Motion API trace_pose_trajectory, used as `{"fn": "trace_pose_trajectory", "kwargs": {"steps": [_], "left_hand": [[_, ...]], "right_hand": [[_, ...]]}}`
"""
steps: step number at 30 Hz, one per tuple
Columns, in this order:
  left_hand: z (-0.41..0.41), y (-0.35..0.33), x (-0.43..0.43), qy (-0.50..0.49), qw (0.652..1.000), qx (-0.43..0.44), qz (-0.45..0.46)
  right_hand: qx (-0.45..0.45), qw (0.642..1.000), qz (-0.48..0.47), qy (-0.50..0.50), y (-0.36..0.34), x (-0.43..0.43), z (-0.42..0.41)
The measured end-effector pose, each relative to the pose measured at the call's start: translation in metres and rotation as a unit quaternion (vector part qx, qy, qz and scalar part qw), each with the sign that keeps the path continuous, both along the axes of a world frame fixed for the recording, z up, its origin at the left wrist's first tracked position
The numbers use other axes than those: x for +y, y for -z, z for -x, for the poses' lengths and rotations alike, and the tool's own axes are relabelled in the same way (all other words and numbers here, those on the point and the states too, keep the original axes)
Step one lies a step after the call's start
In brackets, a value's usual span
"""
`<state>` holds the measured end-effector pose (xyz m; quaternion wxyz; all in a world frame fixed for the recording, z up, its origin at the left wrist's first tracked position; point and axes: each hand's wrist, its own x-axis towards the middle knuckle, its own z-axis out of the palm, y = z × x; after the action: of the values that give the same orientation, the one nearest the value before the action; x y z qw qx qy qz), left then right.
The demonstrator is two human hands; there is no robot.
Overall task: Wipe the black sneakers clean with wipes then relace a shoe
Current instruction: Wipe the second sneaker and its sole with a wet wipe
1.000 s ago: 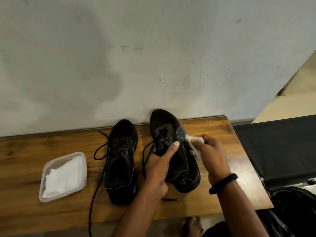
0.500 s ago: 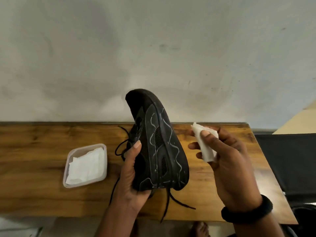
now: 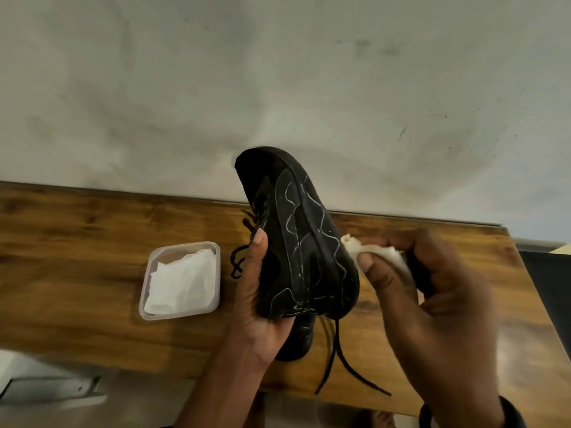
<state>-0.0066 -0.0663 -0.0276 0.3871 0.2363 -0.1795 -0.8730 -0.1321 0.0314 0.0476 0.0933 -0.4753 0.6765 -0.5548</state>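
My left hand point(image 3: 259, 298) grips a black sneaker point(image 3: 296, 239) lifted above the wooden table point(image 3: 92, 236), turned on its side with its toe up and its side facing me. Its loose laces point(image 3: 336, 362) dangle below the heel. My right hand point(image 3: 432, 304), blurred, pinches a white wipe point(image 3: 380, 254) whose tip touches the right edge of the sneaker near the sole. The heel of the second black sneaker point(image 3: 296, 344) lies on the table, mostly hidden behind my left hand and the lifted shoe.
A clear plastic tub point(image 3: 179, 310) holding white wipes sits on the table left of the shoe. A grey wall runs behind the table. Something dark stands beyond the table's right end point(image 3: 547, 270). The floor and a foot show below the front edge.
The sneaker went from resting on the table to being lifted and turned on its side. My right hand has brought the wipe from apart onto the sneaker's right edge.
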Motion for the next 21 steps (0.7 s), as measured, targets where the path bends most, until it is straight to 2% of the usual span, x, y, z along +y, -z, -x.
{"fn": "trace_pose_trajectory", "kwargs": {"steps": [3, 7, 10, 21], "left_hand": [[0.001, -0.002, 0.003, -0.012, 1.0, -0.001, -0.004], [0.012, -0.011, 0.004, -0.038, 0.998, 0.004, -0.043], [0.015, -0.014, 0.005, -0.052, 0.998, 0.013, -0.041], [0.018, -0.011, 0.0, -0.073, 0.997, 0.006, -0.023]], "right_hand": [[0.063, 0.998, 0.009, 0.01, 0.004, 0.005, -0.001], [0.079, 0.997, 0.003, 0.023, 0.011, 0.003, 0.004], [0.115, 0.992, -0.009, 0.044, 0.02, 0.0, 0.0], [0.12, 0.991, 0.006, 0.056, 0.032, -0.002, -0.009]]}}
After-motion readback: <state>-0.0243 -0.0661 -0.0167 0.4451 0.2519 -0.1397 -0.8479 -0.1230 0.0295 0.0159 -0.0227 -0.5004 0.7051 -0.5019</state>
